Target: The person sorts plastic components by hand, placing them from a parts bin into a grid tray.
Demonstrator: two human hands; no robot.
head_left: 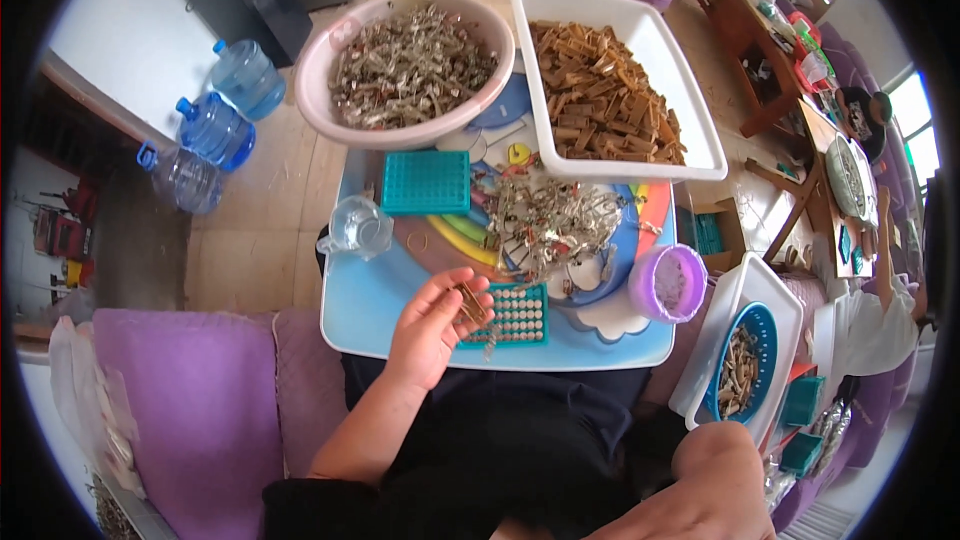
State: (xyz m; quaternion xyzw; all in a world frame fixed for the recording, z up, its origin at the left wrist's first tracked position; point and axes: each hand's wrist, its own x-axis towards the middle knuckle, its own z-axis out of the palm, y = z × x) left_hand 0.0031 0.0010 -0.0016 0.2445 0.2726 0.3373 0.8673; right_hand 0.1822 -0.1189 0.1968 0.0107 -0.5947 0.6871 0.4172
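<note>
My left hand point(423, 328) is closed, pinching a small brown flat piece point(471, 306) between thumb and fingers. It hovers over the near left corner of a teal rack point(541, 315) filled with rows of round pale pieces. A thin silvery bit point(491, 340) shows just below the fingers. My bent right arm point(700, 490) is at the lower right, beside a white tub, with its fingers hidden. Beyond the rack, a loose heap of silvery metal parts point(555, 225) lies on the blue table point(360, 315). A second teal rack point(426, 183) stands behind to the left.
A clear jug point(360, 227) and a purple cup point(668, 283) flank the heap. Behind stand a pink basin point(318, 90) of metal parts and a white tray point(700, 115) of brown pieces. To the right, a white tub point(745, 275) holds a blue basket point(765, 340). Another person point(885, 330) sits far right.
</note>
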